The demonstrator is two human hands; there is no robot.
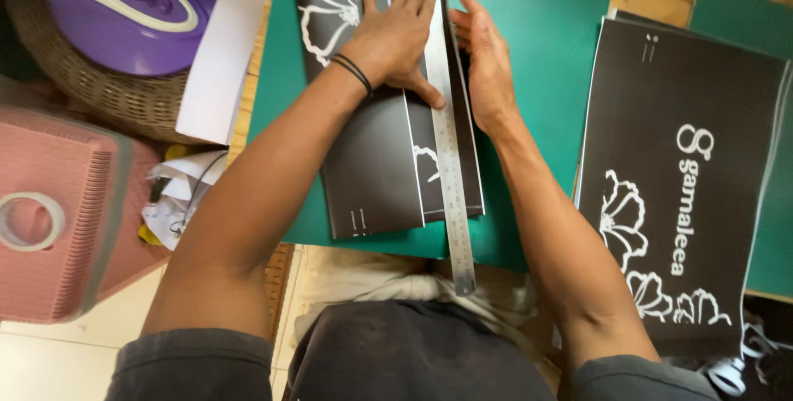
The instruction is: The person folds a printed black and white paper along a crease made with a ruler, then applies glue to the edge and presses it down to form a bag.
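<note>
On green mat: left hand, fingers flat and spread, pins ruler onto black sheet. Right hand hugs ruler's edge, grip unclear. Risk: ruler skids if pressure eases; fingertips overhang the edge.

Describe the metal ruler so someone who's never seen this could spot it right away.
Start at the green cutting mat. On it lies a black printed sheet, pinned by the left hand. The ruler is the long silver strip along that sheet, beside the right hand.
</note>
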